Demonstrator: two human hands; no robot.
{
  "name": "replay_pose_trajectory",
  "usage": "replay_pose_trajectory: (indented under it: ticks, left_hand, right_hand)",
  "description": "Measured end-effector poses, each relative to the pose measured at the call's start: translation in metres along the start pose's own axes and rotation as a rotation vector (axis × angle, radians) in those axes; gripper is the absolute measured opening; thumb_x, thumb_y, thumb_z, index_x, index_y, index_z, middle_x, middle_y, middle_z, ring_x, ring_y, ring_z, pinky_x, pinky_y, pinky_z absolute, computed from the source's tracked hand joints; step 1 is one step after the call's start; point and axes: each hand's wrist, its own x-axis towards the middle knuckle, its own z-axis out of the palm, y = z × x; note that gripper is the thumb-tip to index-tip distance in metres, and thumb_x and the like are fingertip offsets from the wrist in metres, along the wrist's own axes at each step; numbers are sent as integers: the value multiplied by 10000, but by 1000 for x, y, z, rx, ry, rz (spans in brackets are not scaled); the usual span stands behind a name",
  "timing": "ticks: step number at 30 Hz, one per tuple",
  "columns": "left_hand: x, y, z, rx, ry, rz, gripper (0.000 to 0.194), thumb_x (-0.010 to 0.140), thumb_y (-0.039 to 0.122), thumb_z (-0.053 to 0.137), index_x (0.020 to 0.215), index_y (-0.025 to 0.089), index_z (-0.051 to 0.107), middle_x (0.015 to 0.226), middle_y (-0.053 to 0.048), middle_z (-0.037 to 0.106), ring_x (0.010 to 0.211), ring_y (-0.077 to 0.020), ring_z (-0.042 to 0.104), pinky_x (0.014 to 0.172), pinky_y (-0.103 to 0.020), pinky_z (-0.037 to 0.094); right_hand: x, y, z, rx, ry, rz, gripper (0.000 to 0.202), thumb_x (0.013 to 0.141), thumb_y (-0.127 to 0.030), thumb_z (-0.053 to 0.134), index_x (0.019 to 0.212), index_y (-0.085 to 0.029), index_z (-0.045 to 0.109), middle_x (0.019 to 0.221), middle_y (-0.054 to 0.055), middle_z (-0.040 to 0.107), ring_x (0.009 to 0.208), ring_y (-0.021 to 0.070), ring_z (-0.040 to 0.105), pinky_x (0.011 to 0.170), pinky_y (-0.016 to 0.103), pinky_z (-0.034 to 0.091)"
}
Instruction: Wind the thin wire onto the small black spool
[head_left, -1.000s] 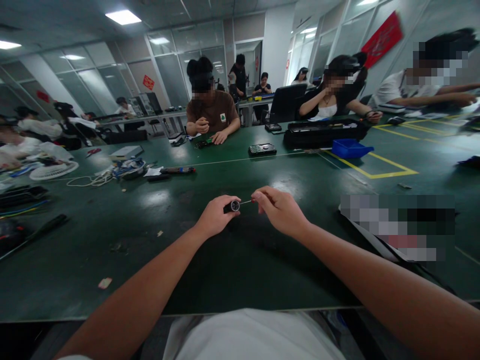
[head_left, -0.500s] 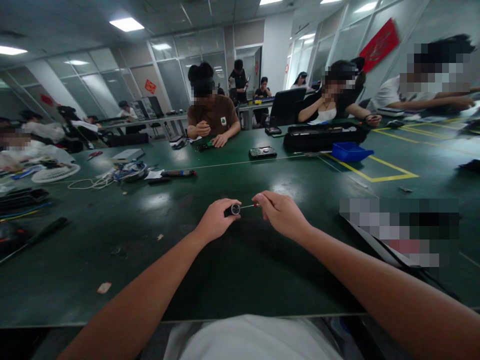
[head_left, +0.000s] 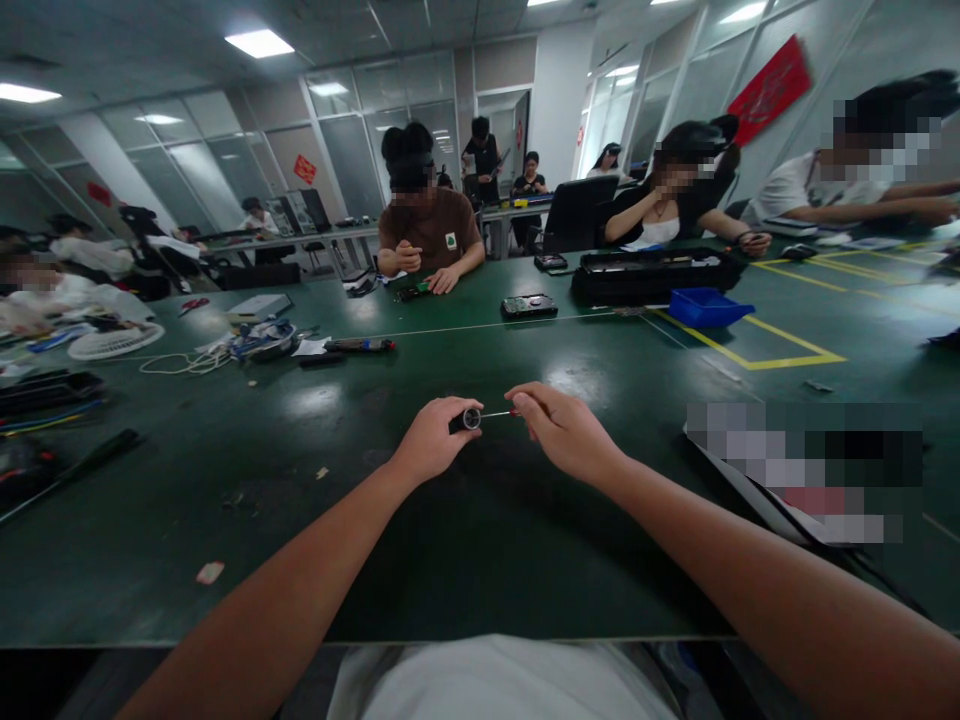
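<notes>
Between the thumb and fingers of my left hand (head_left: 435,437) is a small dark cylindrical part (head_left: 470,419), its round silvery-rimmed end facing me. My right hand (head_left: 562,425) is closed around a small screwdriver (head_left: 496,414); its thin metal shaft points left and a bit of red shows at the fingers. The shaft's tip reaches the right side of the cylindrical part, though I cannot tell whether it sits inside or only touches. Both hands are held over the green table (head_left: 480,560), near its front half.
A hard drive (head_left: 529,305), a black tray (head_left: 656,275) and a blue bin (head_left: 709,307) lie farther back. A pen-like tool (head_left: 360,345) and tangled cables (head_left: 262,340) are at left. A blurred-out flat item (head_left: 802,470) lies right. Across the table sits a person (head_left: 427,220) handling a circuit board.
The view has shifted very slightly. Both hands keep nearly the same pose, with the screwdriver still at the cylindrical part.
</notes>
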Motion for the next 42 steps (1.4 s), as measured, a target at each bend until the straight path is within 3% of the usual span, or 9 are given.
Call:
replay_pose_trajectory:
  ticks: [4,9,18,23,29,34,42]
  left_hand:
    - [0,1,-2,11,10,-11,325,818,178,737,1133,241,692,1147,-41,707,1092,-239,626,1005,-427,454]
    - [0,-1,-1,-3,15,-13,335,819,198,743,1145,245,688,1163,-41,701,1103,-236,620,1009,-417,447]
    - [0,4,-4,21,-80,-74,318,862,253,708,1177,267,670,1205,-20,702,1140,-255,613,1103,-491,349]
    - [0,7,-4,19,-101,-78,323,858,232,706,1180,245,680,1183,-34,706,1105,-247,623,1015,-415,436]
    - [-1,1,-2,20,-60,-97,408,851,284,722,1251,244,649,1214,-55,688,1104,-258,619,991,-417,452]
    - [0,4,-4,26,-64,-93,285,857,307,717,1136,249,701,1133,-35,713,1052,-249,629,961,-405,448]
    - [0,5,-6,22,-76,-62,252,872,351,695,1113,279,703,1125,-3,718,1041,-247,631,921,-387,439]
  right_hand:
    - [2,2,1,15,8,8,306,998,-362,426,1168,-215,633,849,34,709,669,177,622,620,317,436]
    - [0,-1,1,30,26,-1,339,970,-334,475,1277,-205,536,724,-3,644,600,174,569,579,310,404]
    - [2,8,4,99,50,53,336,985,-422,456,1228,-217,565,833,29,682,691,187,620,627,319,441]
    - [2,11,6,113,60,65,347,1002,-425,408,1227,-220,576,838,46,702,706,199,638,631,328,460]
    - [1,6,5,126,71,46,318,988,-378,435,1233,-212,550,877,59,713,729,203,645,648,336,470]
    - [0,9,6,129,87,24,299,980,-387,457,1213,-217,537,807,29,674,710,200,639,652,339,473]
    - [0,10,6,150,124,26,285,966,-407,489,1174,-219,538,812,24,666,706,197,646,659,343,480]
